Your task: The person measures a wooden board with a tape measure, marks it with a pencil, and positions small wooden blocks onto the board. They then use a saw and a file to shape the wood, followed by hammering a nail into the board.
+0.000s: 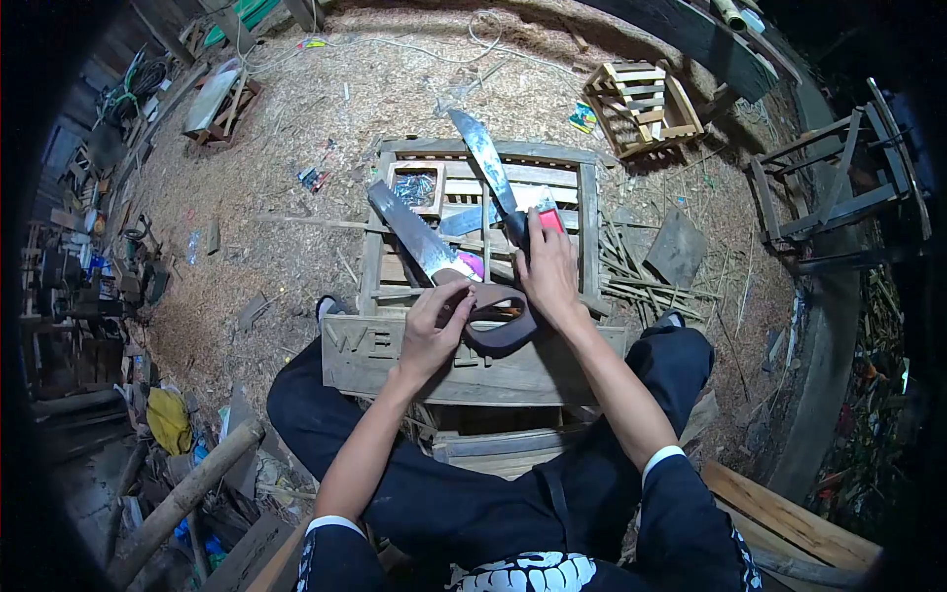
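My right hand (550, 271) has its fingers closed at the black handle of a large knife (481, 156); the blade points away from me over the far edge of the slatted wooden table (589, 212). Just left of it lies a handsaw (419, 237) with a brown handle, its blade slanting to the far left. My left hand (434, 324) is beside the saw handle, thumb and fingertips pinched together; what is between them is too small to make out. Under both wrists is a wooden board (562, 370) with raised letter-like pieces.
A small wooden box (419, 185) of nails sits on the table near a red object (550, 219). Wooden crates (646, 107) stand on the shavings-covered floor. Thin sticks (641, 266) lie at the right, and a wooden frame (838, 178) stands farther right.
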### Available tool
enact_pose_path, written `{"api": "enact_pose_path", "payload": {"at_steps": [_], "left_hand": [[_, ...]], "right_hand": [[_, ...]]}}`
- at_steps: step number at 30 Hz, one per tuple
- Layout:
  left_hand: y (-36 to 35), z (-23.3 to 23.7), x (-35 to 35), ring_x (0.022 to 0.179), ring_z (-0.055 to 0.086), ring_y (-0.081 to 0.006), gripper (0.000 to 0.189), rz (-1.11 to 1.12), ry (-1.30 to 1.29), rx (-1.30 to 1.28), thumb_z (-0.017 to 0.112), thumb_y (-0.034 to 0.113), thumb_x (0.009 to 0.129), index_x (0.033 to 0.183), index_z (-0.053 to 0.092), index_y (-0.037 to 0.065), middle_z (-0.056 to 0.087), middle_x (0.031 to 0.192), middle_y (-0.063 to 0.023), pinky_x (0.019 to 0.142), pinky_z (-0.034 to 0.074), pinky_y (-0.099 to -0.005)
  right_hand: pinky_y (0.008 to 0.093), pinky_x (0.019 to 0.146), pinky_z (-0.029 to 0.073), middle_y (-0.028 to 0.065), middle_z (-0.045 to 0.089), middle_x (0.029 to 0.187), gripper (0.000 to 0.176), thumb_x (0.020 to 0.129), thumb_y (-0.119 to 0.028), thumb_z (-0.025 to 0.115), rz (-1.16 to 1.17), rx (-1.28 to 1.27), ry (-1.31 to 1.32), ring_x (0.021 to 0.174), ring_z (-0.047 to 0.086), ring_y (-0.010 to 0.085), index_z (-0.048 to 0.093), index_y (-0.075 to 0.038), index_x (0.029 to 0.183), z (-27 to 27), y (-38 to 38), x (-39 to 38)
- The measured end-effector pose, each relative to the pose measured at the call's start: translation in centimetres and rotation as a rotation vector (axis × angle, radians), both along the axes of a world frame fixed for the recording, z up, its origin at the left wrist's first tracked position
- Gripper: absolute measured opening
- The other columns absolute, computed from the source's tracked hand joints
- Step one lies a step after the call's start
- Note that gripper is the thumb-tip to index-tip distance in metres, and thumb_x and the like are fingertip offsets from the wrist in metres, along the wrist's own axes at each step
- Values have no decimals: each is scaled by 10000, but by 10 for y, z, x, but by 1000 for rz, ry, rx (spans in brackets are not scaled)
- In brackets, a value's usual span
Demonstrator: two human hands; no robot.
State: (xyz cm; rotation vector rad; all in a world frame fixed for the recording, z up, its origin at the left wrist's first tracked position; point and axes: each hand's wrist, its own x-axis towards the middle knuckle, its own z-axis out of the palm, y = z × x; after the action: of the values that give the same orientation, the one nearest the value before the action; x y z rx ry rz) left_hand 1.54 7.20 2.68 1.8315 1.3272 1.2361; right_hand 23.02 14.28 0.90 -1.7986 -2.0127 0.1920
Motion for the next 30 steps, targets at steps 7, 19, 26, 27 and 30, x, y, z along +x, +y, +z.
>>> {"api": "enact_pose_path", "payload": {"at_steps": [7,19,26,27,30], "left_hand": [[-5,-11,2,988,751,-227,349,-79,-174,-102,751,-5,939,1280,676,4,776,1102,-134,862,589,-347],[-24,7,26,936,764,-241,219,-193,-145,176,812,1,871,1086,793,38,799,1051,-104,825,592,-348],[-84,3,90,920,763,-268,226,-105,-126,53,811,35,875,1094,765,11,793,1066,-138,828,594,-347],[-87,1,99,931,761,-285,226,-122,-100,106,808,29,872,1092,763,7,790,1069,-146,830,593,-363],[-87,-16,121,956,759,-313,225,-157,-97,160,800,20,869,1090,761,2,785,1074,-158,840,592,-393]], "right_hand": [[558,873,507,259,640,1077,633,885,-167,730,42,-83,145,981,637,448,506,32,1443,12,1,7],[334,654,507,75,652,858,621,921,-220,758,-156,-145,779,699,612,171,533,4,1455,95,-128,41],[355,724,523,104,676,862,460,990,-308,730,-351,-58,785,776,647,183,635,18,1300,89,-222,39],[396,772,548,170,711,881,495,1002,-355,706,-385,-102,718,804,699,247,634,18,1320,92,-235,43],[404,796,555,215,728,917,505,1018,-368,688,-412,-133,710,850,734,280,629,20,1337,81,-263,49]]}}
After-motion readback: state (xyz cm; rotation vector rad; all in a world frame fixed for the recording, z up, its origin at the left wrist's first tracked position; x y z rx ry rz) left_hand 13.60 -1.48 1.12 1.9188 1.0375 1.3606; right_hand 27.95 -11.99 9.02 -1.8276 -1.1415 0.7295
